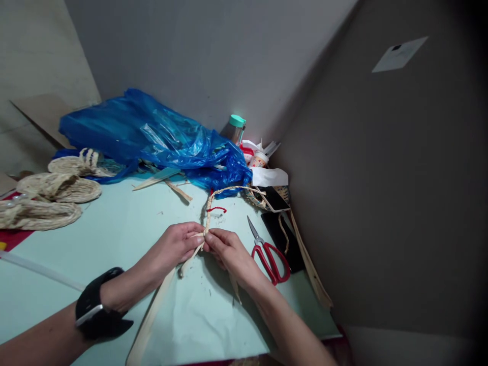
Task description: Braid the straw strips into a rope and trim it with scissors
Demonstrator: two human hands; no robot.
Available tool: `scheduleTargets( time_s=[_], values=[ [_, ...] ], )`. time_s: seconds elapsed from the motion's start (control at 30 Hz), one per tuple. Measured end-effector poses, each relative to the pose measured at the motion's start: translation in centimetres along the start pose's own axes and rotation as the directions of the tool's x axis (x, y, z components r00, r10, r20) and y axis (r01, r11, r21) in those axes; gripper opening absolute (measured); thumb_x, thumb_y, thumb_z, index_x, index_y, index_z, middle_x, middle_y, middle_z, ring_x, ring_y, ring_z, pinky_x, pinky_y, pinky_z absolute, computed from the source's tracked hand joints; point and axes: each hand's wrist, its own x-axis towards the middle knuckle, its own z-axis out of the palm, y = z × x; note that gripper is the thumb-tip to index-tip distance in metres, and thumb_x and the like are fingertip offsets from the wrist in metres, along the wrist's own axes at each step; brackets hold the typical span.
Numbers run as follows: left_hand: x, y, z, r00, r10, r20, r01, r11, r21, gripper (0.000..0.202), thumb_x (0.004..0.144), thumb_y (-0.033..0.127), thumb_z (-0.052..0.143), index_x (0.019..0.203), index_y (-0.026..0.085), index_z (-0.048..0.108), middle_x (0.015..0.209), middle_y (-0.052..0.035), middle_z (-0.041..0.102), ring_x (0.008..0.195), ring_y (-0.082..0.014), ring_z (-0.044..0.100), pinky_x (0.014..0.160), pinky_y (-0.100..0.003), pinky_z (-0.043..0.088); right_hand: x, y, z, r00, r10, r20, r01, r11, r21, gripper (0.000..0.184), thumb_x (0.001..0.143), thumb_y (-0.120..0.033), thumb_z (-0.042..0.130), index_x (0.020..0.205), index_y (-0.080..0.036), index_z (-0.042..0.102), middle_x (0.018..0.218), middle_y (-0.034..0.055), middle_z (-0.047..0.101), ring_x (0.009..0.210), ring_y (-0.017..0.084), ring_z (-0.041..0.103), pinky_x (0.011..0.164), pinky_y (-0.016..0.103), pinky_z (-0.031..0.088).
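Both hands meet over the middle of the pale green tabletop, pinching a straw-coloured braid (208, 213). My left hand (184, 241) has its fingers closed on the braid's lower end from the left. From the other side, my right hand (224, 246) presses thumb and fingers on the same spot. Beyond the hands the braid runs up and bends to the right in a thin tail, with a red thread (218, 209) beside it. Loose flat strands (152, 310) hang from beneath the hands toward the near edge. The fingertips partly hide the join.
Red-handled scissors (270, 259) lie right of my right hand, near a black flat object (280, 234). A blue plastic bag (160, 137) spreads along the back. Woven straw slippers (57, 188) sit at the left. A bottle with a green lid (237, 122) stands by the wall.
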Motion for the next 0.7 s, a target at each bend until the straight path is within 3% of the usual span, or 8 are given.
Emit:
scheduleTargets(
  time_s=[0.1, 0.23, 0.3, 0.37, 0.43, 0.5, 0.6, 0.7],
  values=[
    [0.0, -0.4, 0.1, 0.998, 0.057, 0.016, -0.058, 0.995, 0.081, 0.021, 0.081, 0.033, 0.059, 0.094, 0.017, 0.054, 0.073, 0.0019, 0.06, 0.065, -0.0123, 0.054, 0.058, -0.022, 0.038, -0.1, 0.2, 0.1, 1.0, 0.017, 0.002, -0.017, 0.998, 0.064, 0.031, 0.091, -0.04, 0.048, 0.069, -0.018, 0.051, 0.053, -0.0075, 0.03, 0.047, 0.007, 0.023, 0.047, 0.022, 0.019],
    [-0.3, 0.0, 0.2, 0.993, 0.11, -0.042, -0.092, 0.948, 0.305, 0.034, 0.084, 0.035, 0.051, 0.114, 0.022, 0.042, 0.07, 0.0038, 0.061, 0.054, -0.0138, 0.049, 0.054, -0.026, 0.036, -0.2, 0.3, 0.2, 0.998, -0.007, -0.058, 0.01, 0.999, 0.039, 0.032, 0.089, -0.036, 0.05, 0.065, -0.016, 0.055, 0.051, -0.0072, 0.032, 0.046, 0.007, 0.025, 0.047, 0.022, 0.02],
    [-0.6, 0.5, 0.2, 0.986, 0.162, -0.049, -0.114, 0.849, 0.516, 0.028, 0.088, 0.034, 0.044, 0.112, 0.022, 0.044, 0.068, 0.0031, 0.061, 0.054, -0.0153, 0.049, 0.056, -0.028, 0.036, -0.2, 0.3, 0.3, 0.992, -0.047, -0.117, 0.046, 0.999, -0.014, 0.031, 0.088, -0.034, 0.052, 0.063, -0.015, 0.057, 0.05, -0.0064, 0.036, 0.048, 0.007, 0.028, 0.048, 0.022, 0.021],
    [-0.9, 1.1, 0.2, 0.973, 0.228, -0.024, -0.14, 0.675, 0.725, 0.021, 0.091, 0.032, 0.037, 0.1, 0.021, 0.052, 0.07, -0.0002, 0.062, 0.062, -0.0181, 0.055, 0.063, -0.03, 0.038, -0.3, 0.1, 0.5, 0.981, -0.079, -0.175, 0.069, 0.996, -0.06, 0.03, 0.087, -0.032, 0.052, 0.065, -0.014, 0.061, 0.049, -0.0052, 0.042, 0.049, 0.008, 0.032, 0.049, 0.022, 0.024],
    [-1.2, 1.5, 0.3, 0.96, 0.281, 0.005, -0.15, 0.496, 0.856, 0.026, 0.092, 0.031, 0.033, 0.084, 0.02, 0.055, 0.071, -0.0031, 0.062, 0.067, -0.02, 0.058, 0.067, -0.032, 0.037, -0.5, -0.2, 0.6, 0.973, -0.105, -0.207, 0.085, 0.991, -0.103, 0.03, 0.088, -0.031, 0.051, 0.068, -0.013, 0.063, 0.05, -0.0036, 0.048, 0.049, 0.008, 0.036, 0.05, 0.022, 0.026],
    [-1.5, 1.8, 0.4, 0.948, 0.319, 0.008, -0.135, 0.378, 0.916, 0.031, 0.093, 0.031, 0.033, 0.073, 0.02, 0.054, 0.069, -0.004, 0.062, 0.065, -0.0203, 0.058, 0.066, -0.032, 0.036, -0.7, -0.3, 0.8, 0.96, -0.148, -0.237, 0.105, 0.977, -0.183, 0.03, 0.088, -0.029, 0.049, 0.066, -0.014, 0.063, 0.052, -0.0022, 0.053, 0.05, 0.009, 0.04, 0.052, 0.022, 0.029],
    [-2.0, 1.8, 0.7, 0.937, 0.348, -0.007, -0.115, 0.328, 0.938, 0.03, 0.092, 0.03, 0.036, 0.071, 0.02, 0.054, 0.067, -0.0044, 0.063, 0.064, -0.0205, 0.059, 0.064, -0.032, 0.036, -0.9, -0.2, 1.1, 0.927, -0.238, -0.29, 0.128, 0.928, -0.35, 0.03, 0.088, -0.025, 0.049, 0.061, -0.015, 0.059, 0.055, -0.0021, 0.053, 0.053, 0.009, 0.04, 0.055, 0.022, 0.029],
    [-2.2, 1.2, 1.3, 0.924, 0.381, 0.023, -0.148, 0.302, 0.942, 0.028, 0.093, 0.026, 0.036, 0.071, 0.02, 0.053, 0.067, -0.005, 0.064, 0.063, -0.0207, 0.061, 0.062, -0.032, 0.037, -0.9, 0.1, 1.3, 0.914, -0.275, -0.299, 0.145, 0.908, -0.394, 0.03, 0.086, -0.023, 0.048, 0.057, -0.016, 0.05, 0.054, -0.0043, 0.043, 0.055, 0.009, 0.032, 0.054, 0.024, 0.025]
  ],
)
